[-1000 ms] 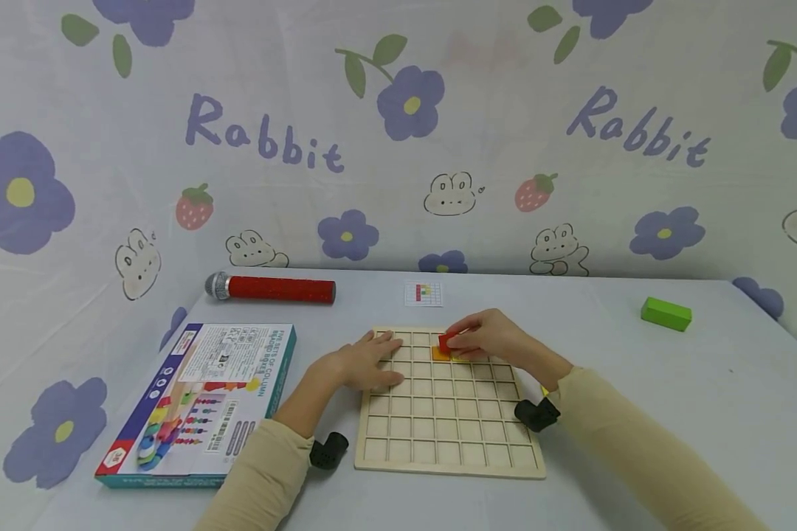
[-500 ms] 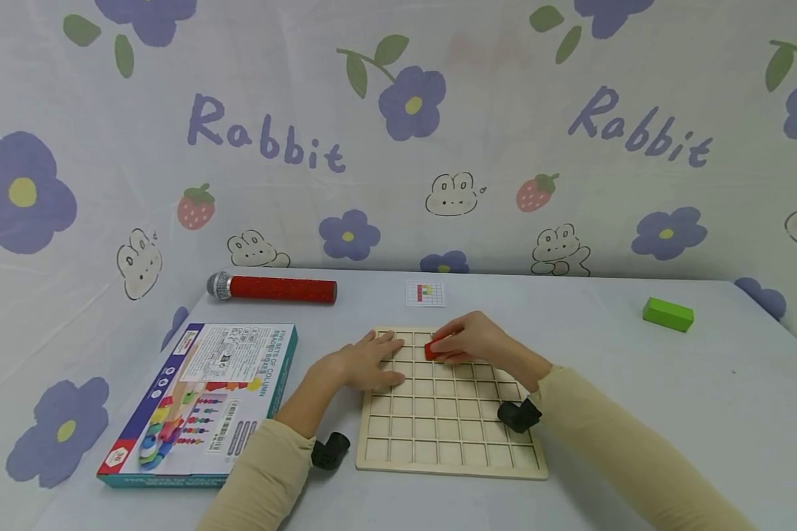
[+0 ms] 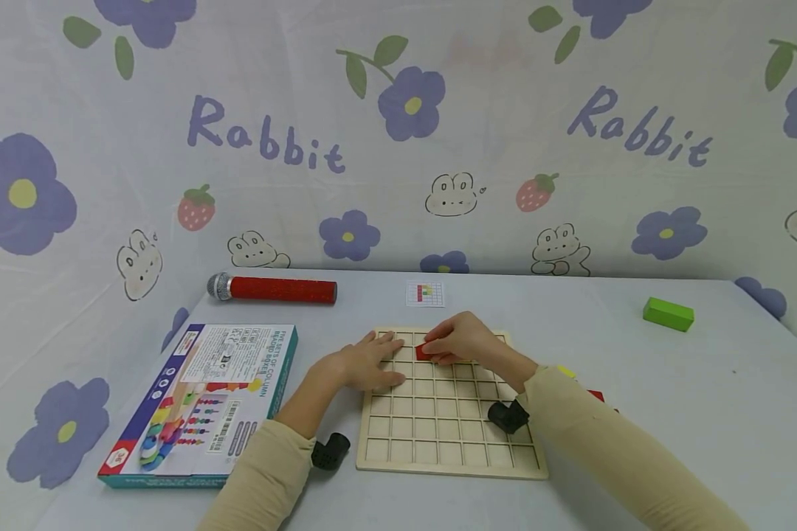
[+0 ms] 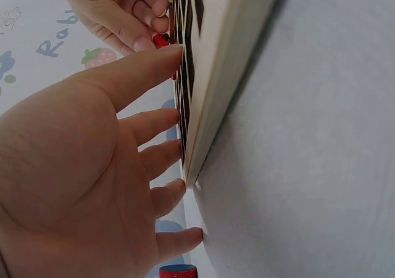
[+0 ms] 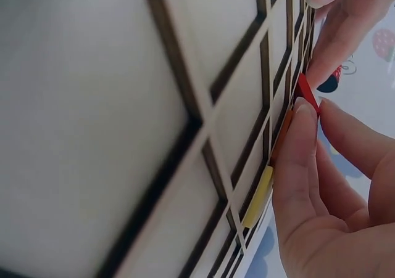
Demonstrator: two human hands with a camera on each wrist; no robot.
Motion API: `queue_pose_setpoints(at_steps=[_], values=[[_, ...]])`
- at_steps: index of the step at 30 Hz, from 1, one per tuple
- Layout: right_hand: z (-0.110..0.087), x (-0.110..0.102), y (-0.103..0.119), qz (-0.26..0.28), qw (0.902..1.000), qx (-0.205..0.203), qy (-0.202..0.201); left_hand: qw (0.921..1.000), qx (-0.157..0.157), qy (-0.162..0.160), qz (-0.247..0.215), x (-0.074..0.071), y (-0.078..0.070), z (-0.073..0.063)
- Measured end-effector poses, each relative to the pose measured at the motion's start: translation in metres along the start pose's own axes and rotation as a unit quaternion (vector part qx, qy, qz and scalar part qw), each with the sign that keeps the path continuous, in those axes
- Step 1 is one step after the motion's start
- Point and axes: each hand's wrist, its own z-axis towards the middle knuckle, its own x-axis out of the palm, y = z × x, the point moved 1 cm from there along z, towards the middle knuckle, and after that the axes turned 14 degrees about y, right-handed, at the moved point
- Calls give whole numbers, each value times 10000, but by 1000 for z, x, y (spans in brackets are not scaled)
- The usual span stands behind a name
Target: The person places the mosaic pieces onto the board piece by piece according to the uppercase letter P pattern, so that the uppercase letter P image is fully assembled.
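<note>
My right hand [image 3: 470,341] pinches a small red tile [image 3: 422,352] between thumb and fingers at the upper part of a wooden grid board [image 3: 432,467]. Seen from the right wrist, the red tile [image 5: 308,93] is tilted, with its lower edge at the grid. An orange tile [image 5: 282,136] and a yellow tile [image 5: 258,196] sit in cells beside it; in the head view the right hand hides them. My left hand [image 3: 367,365] rests on the board's upper left edge, fingers spread and straight. Its little finger reaches past the board's edge in the left wrist view.
A printed pattern card [image 3: 426,294] lies behind the board. To the left are a boxed toy set [image 3: 206,398] and a red microphone [image 3: 282,289]. A green block [image 3: 668,314] lies at the right. Yellow [image 3: 567,372] and red pieces [image 3: 595,395] peek out behind the right sleeve.
My right hand has moved left with the red tile, from above the orange tile to a cell left of it. The left hand has stayed in place.
</note>
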Motion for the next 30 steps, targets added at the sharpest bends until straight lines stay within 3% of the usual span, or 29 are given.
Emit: queue_pose_setpoints(at_steps=[15,24,30], values=[[-1,0,1,-154,9999,46,15,10000,-16,-32,-29,1,-1,0],[-7,-14,-7,65,9949,-461,893,10000,18,-33,-51,1,0,1],[-17,-33,-14,434,9925,-640,944,10000,-17,-35,-47,1,0,1]])
